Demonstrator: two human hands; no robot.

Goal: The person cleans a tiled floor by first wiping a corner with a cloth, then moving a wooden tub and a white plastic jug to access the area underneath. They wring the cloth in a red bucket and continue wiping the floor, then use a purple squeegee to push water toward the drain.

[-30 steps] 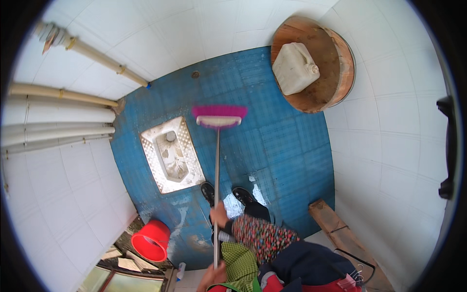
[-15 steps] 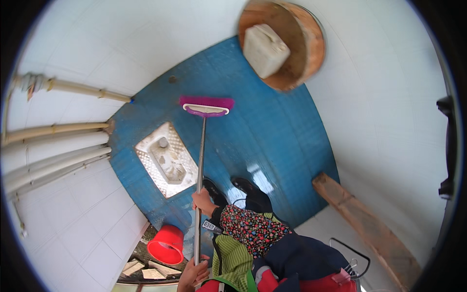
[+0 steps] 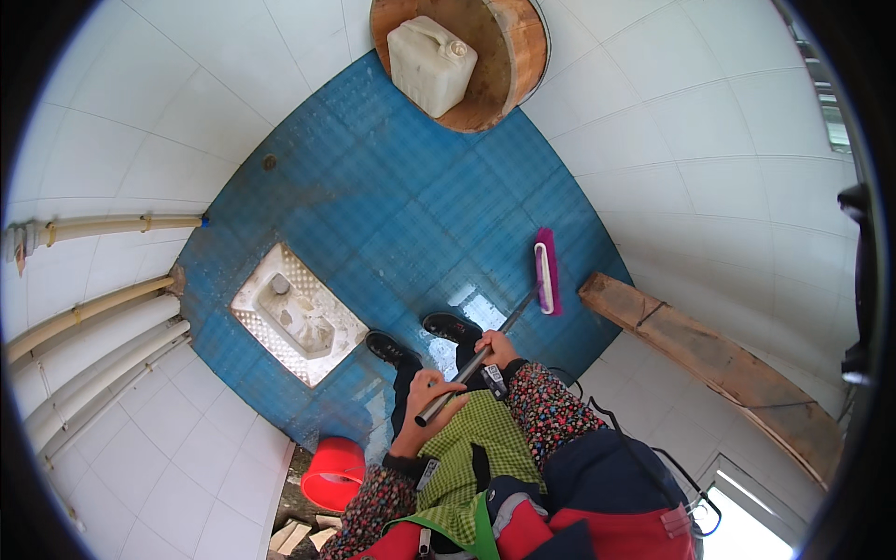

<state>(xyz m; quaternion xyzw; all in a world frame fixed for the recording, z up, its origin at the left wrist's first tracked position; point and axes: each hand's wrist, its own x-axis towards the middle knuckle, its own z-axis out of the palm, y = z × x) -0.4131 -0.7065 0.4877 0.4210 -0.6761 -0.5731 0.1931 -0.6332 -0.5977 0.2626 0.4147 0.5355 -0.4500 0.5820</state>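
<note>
A long-handled floor brush (image 3: 545,273) with a purple-and-white head rests on the blue tiled floor to the right. Its metal handle (image 3: 520,310) slants back down toward my body. My right hand (image 3: 497,349) is wrapped round the handle partway along, in front of my right shoe. Close to the handle's near end, my left hand (image 3: 431,401) grips it, fingers bent around the tube. I wear floral sleeves and a green checked apron (image 3: 485,429).
A squat toilet (image 3: 299,315) is set in the blue floor (image 3: 373,215) at left. Far off lies a wooden tub (image 3: 523,56) with a whitish jerrycan (image 3: 431,70). A red bucket (image 3: 334,471) stands near left, a wooden plank (image 3: 700,364) at right, and pipes (image 3: 103,303) line the left wall.
The brush head has swung from the far middle of the floor to the right. My right hand has moved right, and my left hand has come up and right with the handle end.
</note>
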